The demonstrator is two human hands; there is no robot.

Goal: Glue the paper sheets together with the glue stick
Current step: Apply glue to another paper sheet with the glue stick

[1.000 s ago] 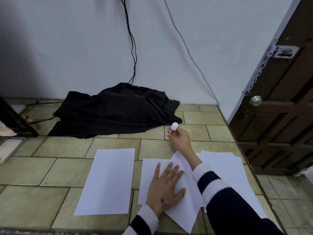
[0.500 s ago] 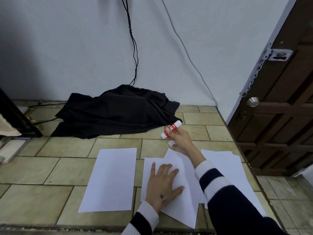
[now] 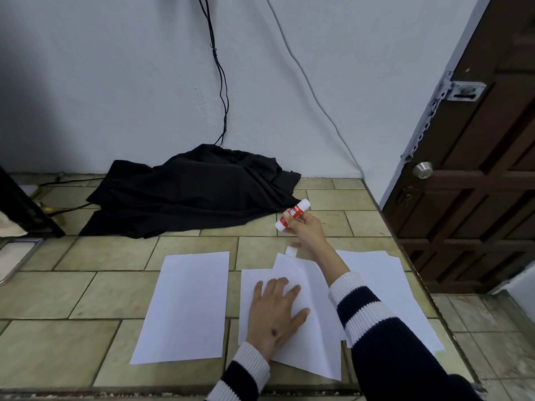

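The right hand (image 3: 307, 228) is raised above the tiled worktop (image 3: 86, 287) right of the frame's middle, its fingers (image 3: 291, 224) closed around a red-and-white glue stick (image 3: 292, 217). The stick lies tilted in the grip, one white end pointing to the upper right and the other to the lower left. Just below this hand a small white piece (image 3: 291, 252), possibly the stick's cap, sits at the top edge of the papers; it is too blurred to be sure.

The left hand (image 3: 275, 314) lies flat in the lower middle of the frame, fingers spread, palm pressing down on two overlapping paper sheets (image 3: 315, 337); the upper one lies skewed across the lower. A single sheet (image 3: 188, 305) lies apart to their left, with a strip of tile between. More sheets (image 3: 382, 282) lie stacked to the right, partly under the right forearm, near the worktop's right edge.

At the back of the worktop a crumpled black cloth (image 3: 188, 192) lies against the white wall (image 3: 115, 82), with dark cables (image 3: 221, 82) hanging down to it. A brown wooden door (image 3: 477, 198) with a round metal knob (image 3: 423, 169) fills the right side of the frame.
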